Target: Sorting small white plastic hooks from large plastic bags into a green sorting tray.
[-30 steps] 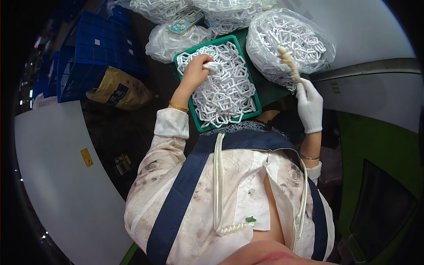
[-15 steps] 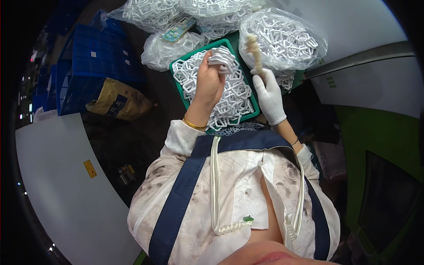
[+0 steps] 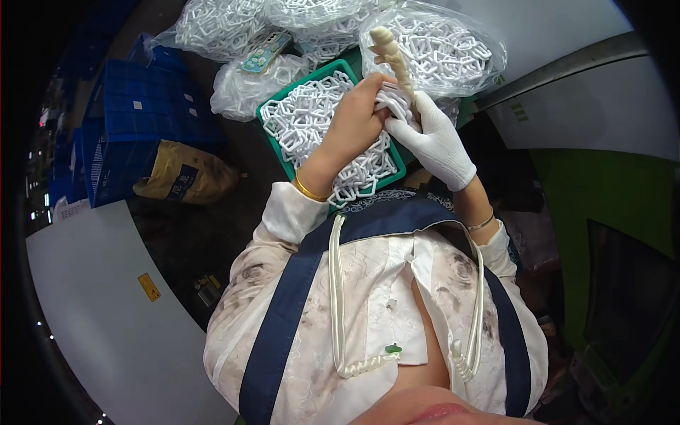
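Observation:
A stack of white squarish plastic rings [image 3: 395, 100] is gripped in my bare left hand [image 3: 354, 120]. My right hand [image 3: 440, 147], in a white glove, closes round the lower end of a cream-coloured tool with a lumpy, carved-looking handle [image 3: 391, 57]. That handle points up and away from me; the tool's working end is hidden between the hands. Both hands meet at the rings, over the right part of a green tray [image 3: 280, 154]. Loose white rings [image 3: 301, 117] fill this tray.
Clear plastic bags of white rings [image 3: 439, 53] stand behind the tray. On a crumpled bag lies a patterned phone-like item [image 3: 266, 53]. Blue crates [image 3: 134, 120] and a brown paper sack [image 3: 185, 173] are at the left. Pale panels [image 3: 106, 297] flank both sides.
My right hand has moved left and brought the tool against the rings. My left hand has shifted right with the stack, so the two hands now meet. The view has shifted slightly.

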Demonstrator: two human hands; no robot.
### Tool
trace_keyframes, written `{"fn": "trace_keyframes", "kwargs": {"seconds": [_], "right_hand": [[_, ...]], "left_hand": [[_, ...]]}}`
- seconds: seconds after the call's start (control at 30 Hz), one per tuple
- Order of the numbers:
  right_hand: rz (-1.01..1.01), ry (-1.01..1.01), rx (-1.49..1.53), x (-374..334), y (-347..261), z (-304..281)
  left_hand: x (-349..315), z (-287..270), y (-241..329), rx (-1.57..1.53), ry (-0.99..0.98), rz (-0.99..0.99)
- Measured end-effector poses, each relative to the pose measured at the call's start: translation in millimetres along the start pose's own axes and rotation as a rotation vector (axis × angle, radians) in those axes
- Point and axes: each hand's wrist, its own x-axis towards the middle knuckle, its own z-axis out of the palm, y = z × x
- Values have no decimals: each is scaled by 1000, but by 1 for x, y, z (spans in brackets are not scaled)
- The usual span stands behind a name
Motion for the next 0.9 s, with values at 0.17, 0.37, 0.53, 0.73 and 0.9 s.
{"fn": "trace_keyframes", "kwargs": {"seconds": [0.17,0.37,0.53,0.73,0.9], "right_hand": [[-96,183,46,-12,1,-2],[-138,318,-430,-34,29,-3],[-61,323,-531,-36,25,-1],[-91,316,-570,-42,34,-2],[-164,339,-553,-36,33,0]], "left_hand": [[6,-2,-1,57,71,91],[12,3,4,198,159,73],[7,15,8,300,91,73],[13,2,2,349,200,64],[12,6,4,253,176,87]]}}
